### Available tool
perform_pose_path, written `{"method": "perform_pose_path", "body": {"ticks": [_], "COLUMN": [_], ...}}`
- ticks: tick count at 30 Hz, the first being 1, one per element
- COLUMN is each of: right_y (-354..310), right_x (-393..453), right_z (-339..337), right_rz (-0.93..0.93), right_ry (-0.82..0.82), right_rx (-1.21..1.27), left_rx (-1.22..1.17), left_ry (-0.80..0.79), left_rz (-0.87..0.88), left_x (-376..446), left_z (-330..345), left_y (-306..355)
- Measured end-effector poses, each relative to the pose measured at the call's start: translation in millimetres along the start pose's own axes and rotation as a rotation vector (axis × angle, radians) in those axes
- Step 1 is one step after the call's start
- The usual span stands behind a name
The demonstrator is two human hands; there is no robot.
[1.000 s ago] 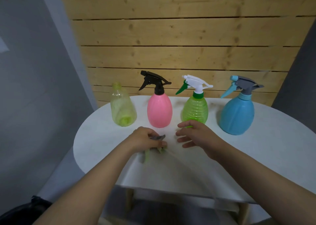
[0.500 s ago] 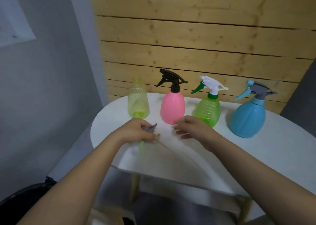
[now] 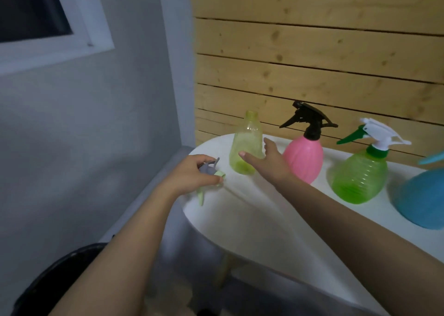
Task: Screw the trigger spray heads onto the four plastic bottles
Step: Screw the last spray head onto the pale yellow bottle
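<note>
A pale yellow-green bottle with no head stands at the left end of the white table. My left hand grips a grey and light-green trigger spray head just left of it, its thin tube hanging down. My right hand reaches to the bottle's right side with fingers spread, at or just short of touching it. Further right stand the pink bottle with a black head, the green bottle with a white and green head, and the blue bottle, cut off by the frame edge.
A wooden slat wall rises right behind the bottles. A grey wall with a window is on the left. The table's rounded edge lies under my left hand, and a dark object sits on the floor below.
My view has swung left. My right hand moved from the table in front of the green bottle up to the headless bottle. My left hand carried the spray head towards that bottle.
</note>
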State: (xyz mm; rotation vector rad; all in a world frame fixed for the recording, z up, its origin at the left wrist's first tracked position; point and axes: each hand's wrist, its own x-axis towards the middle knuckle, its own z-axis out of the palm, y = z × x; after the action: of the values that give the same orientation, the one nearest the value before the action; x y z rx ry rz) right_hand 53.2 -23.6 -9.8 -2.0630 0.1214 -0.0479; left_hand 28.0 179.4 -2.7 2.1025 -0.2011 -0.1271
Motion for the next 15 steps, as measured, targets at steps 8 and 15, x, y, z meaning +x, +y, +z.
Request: {"method": "perform_pose_path", "body": {"ticks": [8,15], "right_y": [3,-4], "right_x": [24,-25], "right_z": [20,-19], "right_rz": [-0.035,-0.117], "right_ry": [0.095,-0.017], "right_rx": [0.12,0.233], "left_rx": [-0.017,0.083], "left_ry": [-0.01,-0.133], "left_rz": [-0.025,-0.037], "left_x": [5,0], "left_z": [1,8], "left_y": [-6,3]}}
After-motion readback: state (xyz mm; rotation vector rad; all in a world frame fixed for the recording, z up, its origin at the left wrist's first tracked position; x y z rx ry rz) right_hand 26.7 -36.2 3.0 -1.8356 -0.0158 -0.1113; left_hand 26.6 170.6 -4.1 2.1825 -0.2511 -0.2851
